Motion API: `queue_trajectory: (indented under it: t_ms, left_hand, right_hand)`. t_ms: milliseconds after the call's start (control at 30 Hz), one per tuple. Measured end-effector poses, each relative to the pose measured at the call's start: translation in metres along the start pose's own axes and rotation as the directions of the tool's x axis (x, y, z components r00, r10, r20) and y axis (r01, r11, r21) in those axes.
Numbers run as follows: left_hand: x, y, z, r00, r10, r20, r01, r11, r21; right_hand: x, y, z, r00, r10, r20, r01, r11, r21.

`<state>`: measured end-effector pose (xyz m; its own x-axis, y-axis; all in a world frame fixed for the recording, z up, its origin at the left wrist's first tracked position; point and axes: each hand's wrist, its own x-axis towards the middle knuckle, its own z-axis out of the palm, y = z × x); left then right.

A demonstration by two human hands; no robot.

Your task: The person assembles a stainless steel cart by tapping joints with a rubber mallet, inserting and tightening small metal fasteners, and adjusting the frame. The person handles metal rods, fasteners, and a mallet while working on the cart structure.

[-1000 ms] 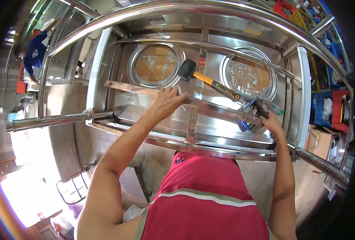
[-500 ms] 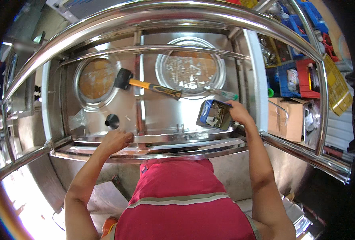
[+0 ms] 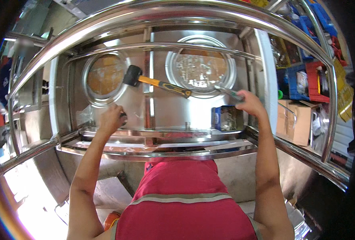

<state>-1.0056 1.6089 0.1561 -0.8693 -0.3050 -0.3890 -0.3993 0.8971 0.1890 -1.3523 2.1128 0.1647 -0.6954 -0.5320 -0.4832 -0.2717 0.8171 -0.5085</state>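
Observation:
My right hand (image 3: 250, 104) pinches the green end of a slim, pale-shafted tool (image 3: 224, 91) that looks like a screwdriver. The tool lies slanted over the lower edge of the right round opening (image 3: 169, 76). Just below that hand, a small blue-and-black open box (image 3: 216, 119) rests on the steel panel (image 3: 169, 114). My left hand (image 3: 111, 119) is closed around a black round piece (image 3: 123, 118), mostly covered by the fingers. Between the hands and farther off lies a mallet (image 3: 155, 83) with a black head and a yellow-and-black handle.
Polished steel tubes (image 3: 177, 12) frame the panel on the far side and both sides. A left round opening (image 3: 85, 84) has a ringed rim. Crumpled clear plastic (image 3: 84, 116) lies beside my left hand. At right are a cardboard box (image 3: 299, 124) and coloured bins (image 3: 297, 82).
My right hand has set down the blue-and-black box, moved up and taken hold of the slim tool. My left hand has moved forward and closed on the black round piece.

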Motion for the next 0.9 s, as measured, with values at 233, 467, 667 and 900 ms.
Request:
queue_trajectory:
  t_ms: [233,467,667,900]
  left_hand:
    - [0.028,0.018,0.005,0.996,0.078,0.041,-0.084,0.980,0.181]
    - [0.081,0.089,0.018,0.977,0.197,-0.077,-0.200,0.979,-0.036]
    - [0.148,0.105,0.033,0.865,0.452,-0.220,-0.432,0.892,0.134]
    - [0.140,0.089,0.008,0.779,0.605,-0.166,-0.553,0.787,0.276]
  right_hand:
    - [0.084,0.010,0.014,0.990,0.048,-0.130,-0.054,0.998,-0.042]
    - [0.101,0.008,0.035,0.996,-0.006,0.086,0.045,0.884,-0.466]
    - [0.075,-0.032,0.008,0.980,-0.143,-0.142,0.081,0.925,-0.372]
    - [0.021,-0.138,0.021,0.902,-0.387,-0.190,0.340,0.910,-0.236]
